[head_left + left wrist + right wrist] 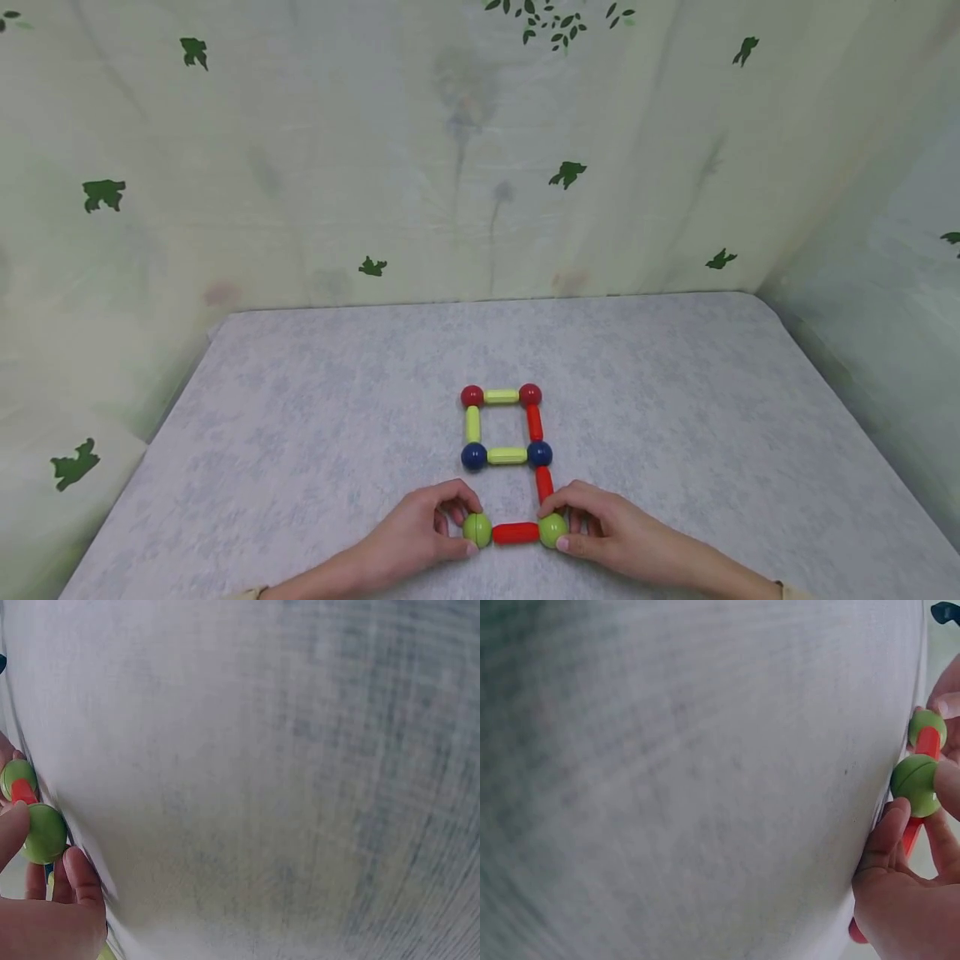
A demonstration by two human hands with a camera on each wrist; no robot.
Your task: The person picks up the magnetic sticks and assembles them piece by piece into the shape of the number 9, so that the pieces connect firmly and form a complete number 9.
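Note:
My left hand (420, 529) pinches a green ball (477, 530) between thumb and fingers, at the left end of a red rod (516, 533). At that rod's right end, a second green ball (553, 530) is gripped by my right hand (618, 533). Another red rod (544, 485) runs from this ball up to a blue ball (539, 453); the right fingers partly cover its lower end. In the left wrist view the left hand's green ball (45, 834) sits between thumb and fingertips. The right wrist view has the right hand's green ball (915, 786) held likewise.
Beyond the hands lies a square of rods and balls: red balls (472, 396) at the far corners, blue balls (474, 457) at the near ones. Yellow-green rods (507, 456) form three sides, a red rod (535, 422) the fourth. A grey cloth (300, 417) covers the table.

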